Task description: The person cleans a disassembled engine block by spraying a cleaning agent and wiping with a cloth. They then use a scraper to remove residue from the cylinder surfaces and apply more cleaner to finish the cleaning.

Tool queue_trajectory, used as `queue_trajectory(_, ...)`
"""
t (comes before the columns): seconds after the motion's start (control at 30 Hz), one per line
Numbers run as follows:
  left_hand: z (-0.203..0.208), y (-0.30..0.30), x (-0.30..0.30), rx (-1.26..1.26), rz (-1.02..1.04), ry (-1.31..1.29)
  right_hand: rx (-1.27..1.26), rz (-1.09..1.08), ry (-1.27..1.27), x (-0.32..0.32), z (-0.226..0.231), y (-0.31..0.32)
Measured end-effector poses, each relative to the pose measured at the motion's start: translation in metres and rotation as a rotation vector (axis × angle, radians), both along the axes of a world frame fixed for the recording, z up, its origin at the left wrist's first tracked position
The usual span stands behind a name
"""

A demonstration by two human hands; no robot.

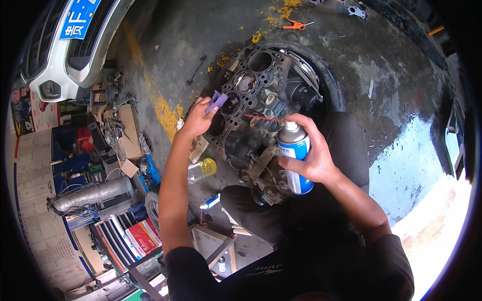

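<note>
An engine block [240, 119] with a row of round cylinder bores lies in front of me, its flat top face turned up. My left hand [200, 116] is closed on a folded purple cloth [216, 102], held at the block's left edge beside one of the bores. In my right hand [314, 155] is a blue and white spray can [296, 168], upright, with my index finger on its nozzle. A thin red straw [263, 118] runs from the nozzle leftward over the block. Whether any spray comes out I cannot tell.
The block rests on a black tyre [332, 83]. An orange air blow gun [296, 24] lies on the floor beyond. Near my left forearm are a bottle of yellow liquid [203, 169] and another blue spray can [211, 201]. Car front [75, 55] at far left; cluttered shelves [120, 236] below it.
</note>
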State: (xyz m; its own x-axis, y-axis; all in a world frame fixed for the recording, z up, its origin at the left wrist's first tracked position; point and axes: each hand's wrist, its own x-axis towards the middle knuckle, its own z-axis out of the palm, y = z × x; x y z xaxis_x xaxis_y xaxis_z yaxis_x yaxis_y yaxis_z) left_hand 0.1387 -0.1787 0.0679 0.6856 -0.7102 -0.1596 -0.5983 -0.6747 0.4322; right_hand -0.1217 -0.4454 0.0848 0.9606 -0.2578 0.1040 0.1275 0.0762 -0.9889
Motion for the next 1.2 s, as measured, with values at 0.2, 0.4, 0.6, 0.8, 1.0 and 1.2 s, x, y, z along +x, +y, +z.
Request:
queue_trajectory(0.2, 0.009, -0.012, 0.007, 0.058, -0.128, -0.052, 0.119, 0.006, 0.136, -0.008, -0.008, 0.004)
queue_trajectory(0.4, 0.040, 0.048, -0.015, 0.218, -0.142, -0.014, 0.044, 0.014, 0.034, -0.015, -0.001, 0.003)
queue_trajectory(0.6, 0.056, 0.070, -0.092, -1.354, 0.677, 0.916, 0.315, 0.016, 0.072, 0.003, 0.013, 0.020)
queue_trajectory(0.8, 0.049, 0.005, -0.177, -1.805, 0.184, 1.169, 0.198, 0.079, -0.127, 0.048, 0.031, 0.061)
queue_trajectory(1.0, 0.007, 0.026, -0.213, -1.621, 0.322, 1.018, -0.023, 0.178, -0.117, 0.054, 0.033, 0.117)
queue_trajectory(1.2, 0.009, 0.020, -0.227, -1.567, 0.643, 0.709, -0.128, 0.170, -0.079, 0.043, 0.011, 0.126)
